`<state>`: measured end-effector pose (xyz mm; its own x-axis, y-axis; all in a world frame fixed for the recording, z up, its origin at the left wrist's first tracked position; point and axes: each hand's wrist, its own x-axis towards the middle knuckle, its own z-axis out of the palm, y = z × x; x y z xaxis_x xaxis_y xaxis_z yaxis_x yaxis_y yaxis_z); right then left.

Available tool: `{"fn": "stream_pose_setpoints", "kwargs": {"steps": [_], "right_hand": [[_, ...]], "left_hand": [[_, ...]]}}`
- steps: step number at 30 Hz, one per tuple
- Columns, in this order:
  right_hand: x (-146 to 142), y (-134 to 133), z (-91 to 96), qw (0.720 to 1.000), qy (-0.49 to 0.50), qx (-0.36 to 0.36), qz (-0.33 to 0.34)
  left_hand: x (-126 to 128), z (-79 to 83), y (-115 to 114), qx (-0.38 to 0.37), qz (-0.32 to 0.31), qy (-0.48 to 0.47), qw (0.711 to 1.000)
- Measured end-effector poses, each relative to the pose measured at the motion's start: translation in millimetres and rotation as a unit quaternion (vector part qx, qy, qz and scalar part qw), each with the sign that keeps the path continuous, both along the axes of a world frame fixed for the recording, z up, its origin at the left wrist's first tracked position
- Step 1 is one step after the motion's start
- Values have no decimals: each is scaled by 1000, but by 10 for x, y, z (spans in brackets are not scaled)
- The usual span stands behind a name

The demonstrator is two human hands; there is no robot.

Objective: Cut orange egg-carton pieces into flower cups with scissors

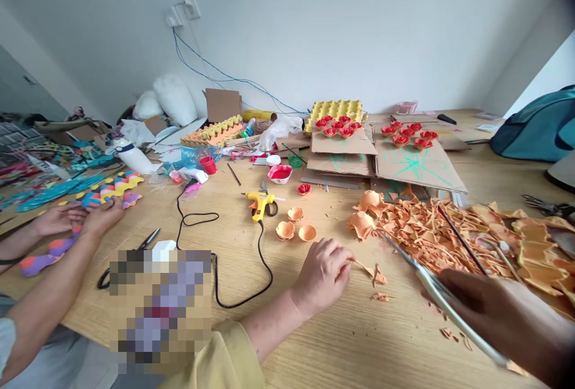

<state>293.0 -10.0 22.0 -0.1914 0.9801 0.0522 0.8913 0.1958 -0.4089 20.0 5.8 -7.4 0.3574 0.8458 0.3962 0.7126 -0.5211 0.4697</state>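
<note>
My left hand is closed in a pinch just above the table, with a thin orange scrap strip sticking out of the fingertips. My right hand wraps around blurred scissors with pale handles, their blades pointing left toward the scrap heap. Beyond the left hand sit several orange egg-carton cups, one of them nested with petals. Small orange offcuts lie between the hands. Two uncut-looking orange cup pieces rest at the edge of the orange scrap heap.
A yellow glue gun with a black cord lies left of centre. Red paper flowers stand on cardboard sheets, near a dish of red paint. At left, a co-worker's hands hold painted carton strips. A blue bag stands far right.
</note>
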Motion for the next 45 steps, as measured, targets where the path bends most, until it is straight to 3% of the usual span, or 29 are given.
{"fn": "stream_pose_setpoints", "kwargs": {"steps": [3,6,8,13,16,18,21,24,26,30,34,36,39,43,45], "right_hand": [[-175,240,190,999,-18,20,-26],[-270,281,131,999,28,-10,12],[-287,255,60,999,41,-4,3],[-235,218,67,993,111,44,-9],[-182,221,113,987,139,73,-29],[-141,223,129,983,152,95,-45],[-87,223,144,976,164,128,-71],[-63,212,159,973,173,127,-82],[-67,201,161,974,191,101,-69],[-107,192,125,963,259,53,-57],[-164,226,51,923,380,-25,-46],[-210,253,8,896,438,-62,-38],[-314,277,-60,865,493,-89,-20],[-481,232,-133,837,536,-105,16],[-540,191,-151,839,534,-104,31]], "left_hand": [[17,90,132,-52,49,-28,997],[15,136,135,-106,100,-2,989],[49,122,71,-133,109,22,985],[471,-69,-11,-177,-7,-39,983],[808,-156,126,-147,-74,-80,983],[905,-128,247,-116,-89,-87,985],[791,22,403,-43,-75,-58,995],[555,158,572,28,39,-8,999],[458,170,712,13,84,-9,996],[456,73,921,-80,40,-31,995],[479,72,825,-81,52,-73,993],[462,120,671,-142,61,-186,970],[438,174,409,-278,1,-333,901],[450,150,160,-308,-13,-449,839],[468,127,97,-324,-11,-489,810]]}}
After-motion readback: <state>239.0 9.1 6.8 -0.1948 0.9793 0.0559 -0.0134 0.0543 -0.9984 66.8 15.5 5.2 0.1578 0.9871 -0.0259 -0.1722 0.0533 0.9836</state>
